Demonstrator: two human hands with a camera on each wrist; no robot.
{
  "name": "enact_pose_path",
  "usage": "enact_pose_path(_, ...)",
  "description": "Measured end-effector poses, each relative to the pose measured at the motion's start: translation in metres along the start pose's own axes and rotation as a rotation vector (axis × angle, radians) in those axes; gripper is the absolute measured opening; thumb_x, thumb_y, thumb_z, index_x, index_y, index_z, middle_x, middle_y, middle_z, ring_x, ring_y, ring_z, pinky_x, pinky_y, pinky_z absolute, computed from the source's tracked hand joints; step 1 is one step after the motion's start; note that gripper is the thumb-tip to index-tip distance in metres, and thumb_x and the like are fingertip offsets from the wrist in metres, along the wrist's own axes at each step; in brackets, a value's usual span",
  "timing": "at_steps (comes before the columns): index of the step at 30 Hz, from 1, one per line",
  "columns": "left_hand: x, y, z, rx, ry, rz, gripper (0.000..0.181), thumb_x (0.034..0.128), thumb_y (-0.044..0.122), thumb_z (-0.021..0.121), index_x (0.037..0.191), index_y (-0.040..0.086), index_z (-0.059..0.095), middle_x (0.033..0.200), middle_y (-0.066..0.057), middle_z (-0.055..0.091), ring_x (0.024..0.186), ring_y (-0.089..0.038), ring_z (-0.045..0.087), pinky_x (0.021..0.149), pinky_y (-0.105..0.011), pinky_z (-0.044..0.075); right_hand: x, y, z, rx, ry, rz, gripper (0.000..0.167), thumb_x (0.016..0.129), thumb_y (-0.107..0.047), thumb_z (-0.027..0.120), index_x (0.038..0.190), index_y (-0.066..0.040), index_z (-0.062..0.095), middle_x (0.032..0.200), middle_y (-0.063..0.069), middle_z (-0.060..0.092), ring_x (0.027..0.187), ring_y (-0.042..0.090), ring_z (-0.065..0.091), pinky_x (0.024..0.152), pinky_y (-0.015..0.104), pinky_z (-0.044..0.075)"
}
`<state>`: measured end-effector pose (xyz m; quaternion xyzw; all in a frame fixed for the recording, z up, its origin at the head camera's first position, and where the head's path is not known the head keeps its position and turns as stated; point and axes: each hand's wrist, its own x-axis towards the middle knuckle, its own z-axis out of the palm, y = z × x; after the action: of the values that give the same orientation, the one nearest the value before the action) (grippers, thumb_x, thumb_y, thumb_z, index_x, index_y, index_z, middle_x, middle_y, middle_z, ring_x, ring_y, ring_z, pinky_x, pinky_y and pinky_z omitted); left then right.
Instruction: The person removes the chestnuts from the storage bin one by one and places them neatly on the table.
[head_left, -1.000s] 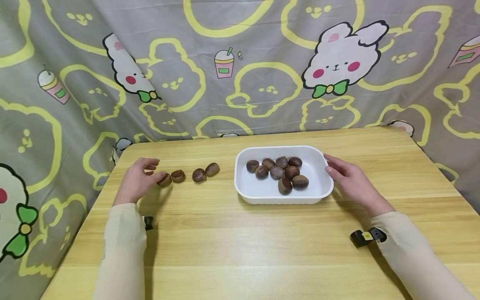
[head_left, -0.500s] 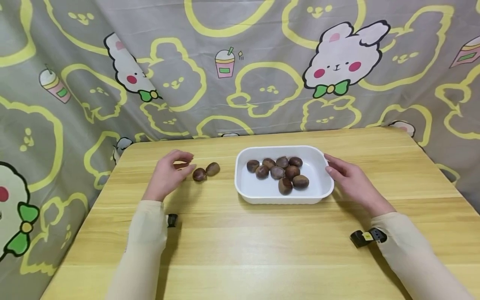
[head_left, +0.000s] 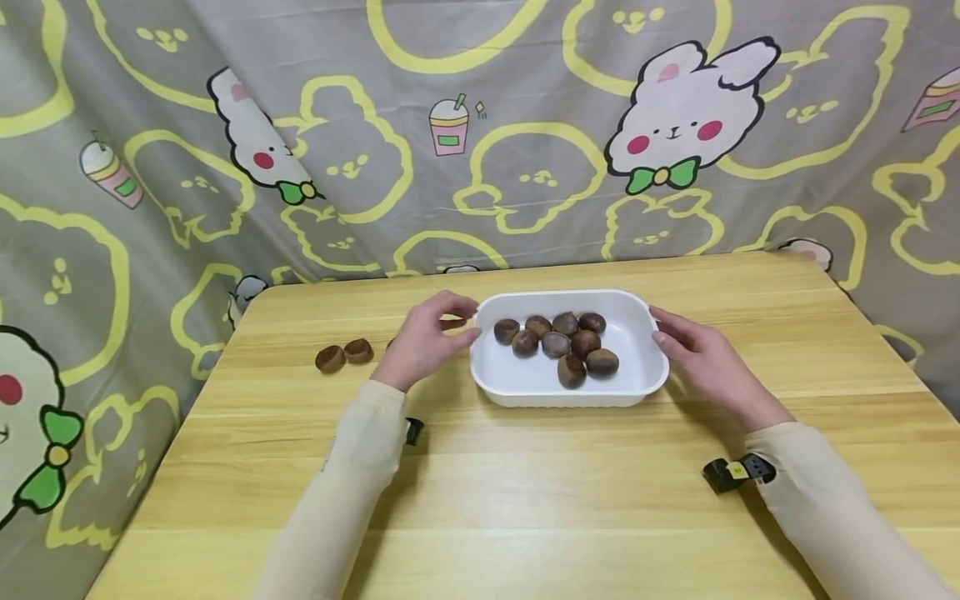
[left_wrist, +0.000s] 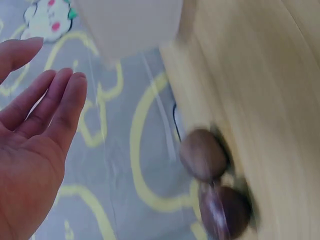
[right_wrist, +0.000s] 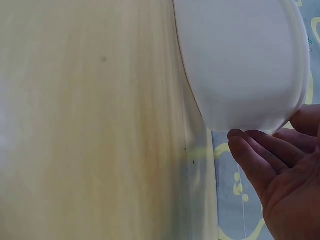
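Observation:
A white plastic tray (head_left: pixel 498 379) stands on the table with several brown chestnuts (head_left: pixel 556 344) lying in it. My right hand (head_left: pixel 705 354) grips the tray's right end between thumb and fingers; the right wrist view shows the fingertips (right_wrist: pixel 236 134) against the tray's end wall. Close by the tray's left end is my left hand (head_left: pixel 423 342). Its fingers are extended and hold nothing, and the left wrist view shows a gap between them and the tray (left_wrist: pixel 135 25). Two chestnuts (head_left: pixel 344 355) lie on the table at the left. Others behind the left hand are mostly hidden.
The wooden table (head_left: pixel 525 500) reaches back to a grey patterned curtain (head_left: pixel 525 200), which also hangs along both sides. A black wrist camera (head_left: pixel 726 477) sits under the right wrist, with another (head_left: pixel 413 431) at the left.
My left hand has moved right, from the leftmost chestnuts past the middle pair to the tray's left end. The right hand and the tray have stayed in place.

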<state>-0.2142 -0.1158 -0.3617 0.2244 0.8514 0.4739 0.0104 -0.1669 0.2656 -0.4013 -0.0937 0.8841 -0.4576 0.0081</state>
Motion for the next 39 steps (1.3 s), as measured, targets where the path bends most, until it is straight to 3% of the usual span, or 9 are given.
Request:
enact_pose_path(3,0.008,0.004,0.013,0.007,-0.065,0.007,0.033,0.0885,0.002,0.071,0.119,-0.006,0.062,0.117,-0.019,0.062,0.109,-0.029,0.06,0.093,-0.03,0.049,0.001,0.0,0.0,0.001,0.006,0.002,0.052,0.106,-0.028,0.047,0.149,-0.001,0.037,0.142,0.027,0.045,0.129,0.042,0.044,0.102,0.054,0.036)
enact_pose_path(6,0.013,0.008,0.023,0.074,-0.111,-0.007,0.031,0.0877,0.003,0.072,0.116,-0.005,0.062,0.113,-0.018,0.063,0.105,-0.029,0.061,0.09,-0.03,0.05,0.004,0.0,0.004,0.007,0.005,-0.004,0.052,0.106,-0.027,0.047,0.149,0.0,0.038,0.142,0.027,0.045,0.128,0.041,0.045,0.102,0.052,0.037)
enact_pose_path(12,0.022,0.013,0.038,0.264,-0.167,-0.069,0.032,0.0852,0.007,0.076,0.112,-0.006,0.064,0.102,-0.014,0.065,0.094,-0.024,0.061,0.085,-0.03,0.05,0.009,0.0,0.011,0.026,-0.012,-0.012,0.05,0.106,-0.025,0.047,0.148,0.001,0.038,0.141,0.026,0.046,0.128,0.039,0.046,0.103,0.05,0.037)
enact_pose_path(19,0.032,0.015,0.052,0.333,-0.196,-0.115,0.036,0.0847,0.006,0.076,0.116,-0.006,0.063,0.106,-0.013,0.063,0.095,-0.023,0.059,0.088,-0.033,0.049,0.004,-0.002,0.007,0.026,-0.016,0.007,0.052,0.106,-0.028,0.046,0.15,-0.002,0.037,0.144,0.026,0.044,0.131,0.04,0.043,0.104,0.052,0.035)
enact_pose_path(33,0.041,0.019,0.071,0.436,-0.267,-0.097,0.027,0.0843,0.005,0.076,0.111,0.002,0.07,0.106,-0.008,0.064,0.099,-0.02,0.058,0.092,-0.031,0.046,0.002,0.001,0.004,0.025,0.009,-0.006,0.051,0.106,-0.027,0.047,0.149,0.0,0.038,0.144,0.026,0.044,0.13,0.041,0.043,0.103,0.052,0.035)
enact_pose_path(39,0.042,0.016,0.077,0.487,-0.303,-0.023,0.031,0.082,0.002,0.073,0.113,0.007,0.072,0.096,-0.003,0.057,0.089,-0.018,0.054,0.085,-0.028,0.046,0.0,0.001,0.003,0.027,0.014,0.007,0.051,0.106,-0.026,0.047,0.149,0.0,0.038,0.144,0.026,0.044,0.13,0.04,0.044,0.103,0.052,0.035)
